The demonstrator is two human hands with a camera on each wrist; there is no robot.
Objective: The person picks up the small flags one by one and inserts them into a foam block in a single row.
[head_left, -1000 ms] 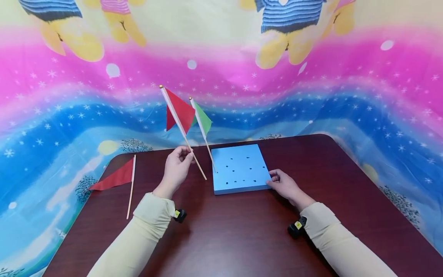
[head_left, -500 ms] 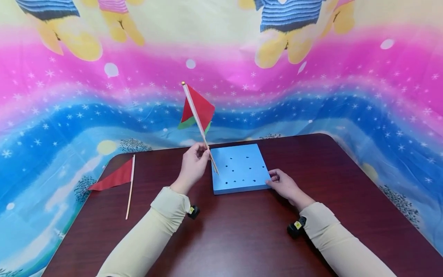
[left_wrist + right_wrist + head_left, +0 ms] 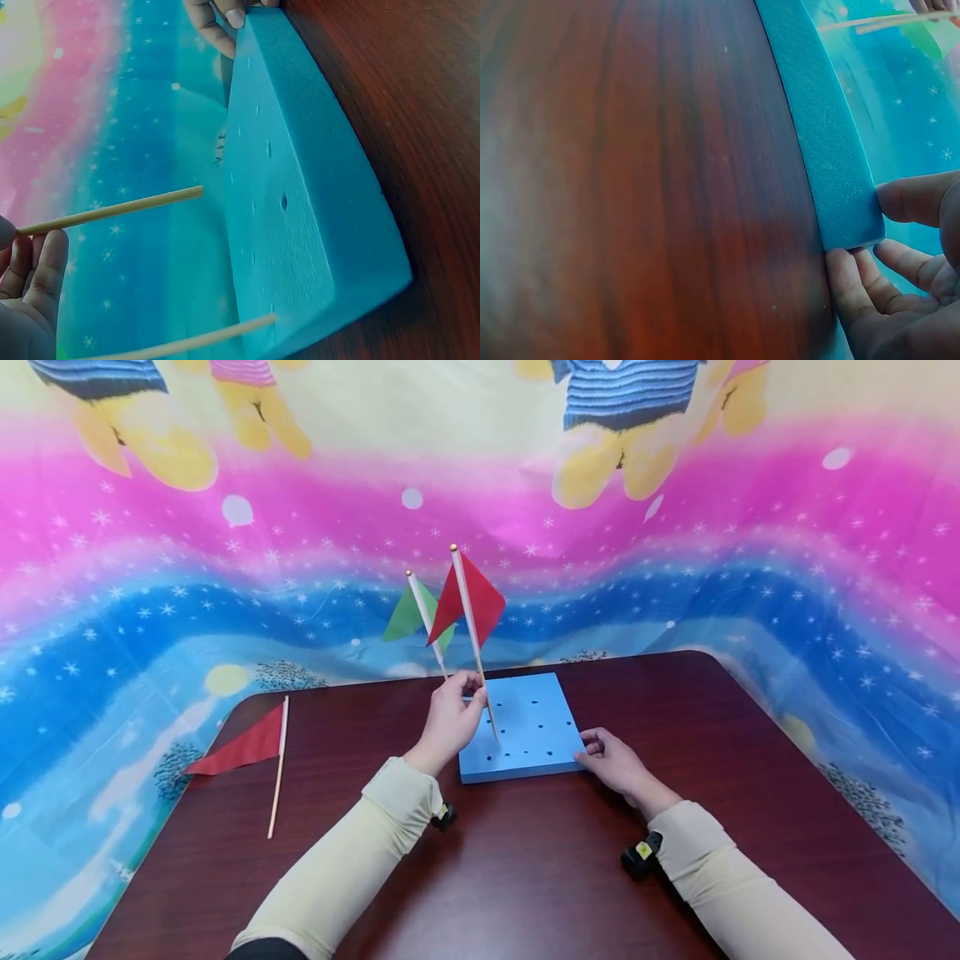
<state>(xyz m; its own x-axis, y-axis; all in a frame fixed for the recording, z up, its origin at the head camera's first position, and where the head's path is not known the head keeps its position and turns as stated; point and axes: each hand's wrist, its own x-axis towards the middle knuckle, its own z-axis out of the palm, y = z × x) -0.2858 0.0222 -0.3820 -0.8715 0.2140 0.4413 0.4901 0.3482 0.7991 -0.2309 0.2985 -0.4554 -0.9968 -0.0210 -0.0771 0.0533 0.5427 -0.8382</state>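
Observation:
My left hand [image 3: 450, 714] pinches the thin wooden stick of a small red flag [image 3: 487, 603], held nearly upright over the board with its top leaning left. In the left wrist view the stick's free lower end [image 3: 120, 211] hangs apart from the board's holed face. The blue foam board [image 3: 525, 743] lies flat and has several small holes. A green flag [image 3: 405, 617] stands at the board's left side, its stick [image 3: 210, 339] planted near a corner. My right hand [image 3: 617, 762] grips the board's near right corner, thumb on top and fingers at the side.
Another red flag [image 3: 243, 746] lies on the left part of the dark wooden table [image 3: 525, 877]. A colourful printed cloth [image 3: 675, 585] hangs behind the table. Each wrist carries a small black camera [image 3: 639, 857].
My left hand has carried the red flag rightward, passing in front of the green flag, and its stick has become more upright. My right hand and the board stay in place.

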